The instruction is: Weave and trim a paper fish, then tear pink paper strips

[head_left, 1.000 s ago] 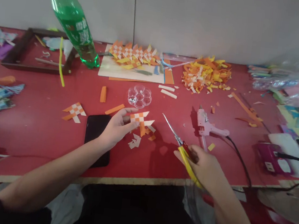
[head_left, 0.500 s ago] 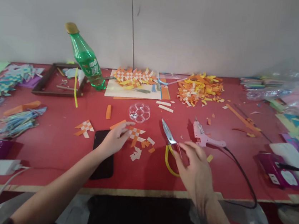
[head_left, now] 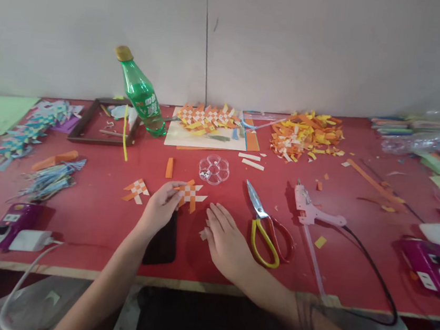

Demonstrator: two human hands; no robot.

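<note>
My left hand (head_left: 161, 204) pinches an orange-and-white woven paper fish (head_left: 189, 194) by its left side, just above a black phone (head_left: 162, 240). My right hand (head_left: 227, 233) lies palm down on the table, fingers stretched out, covering paper scraps (head_left: 203, 234) that peek out at its left edge. To the right of that hand rest scissors (head_left: 264, 223) with one yellow and one red handle, touched by neither hand. Left of my left hand is another woven paper fish (head_left: 136, 190). A clear flower-shaped tray (head_left: 213, 170) with small bits in it sits beyond my hands.
A pink glue gun (head_left: 310, 207) with a trailing cord lies on the right. A green bottle (head_left: 144, 95) leans beside a dark wooden tray (head_left: 99, 141). Orange and yellow paper pieces (head_left: 306, 135) are heaped at the back. Purple power sockets (head_left: 429, 265) stand near the right edge.
My right hand has left the scissors on the table and moved left onto the paper scraps. My left hand now has the paper fish between its fingers, apart from the scraps. The view has shifted.
</note>
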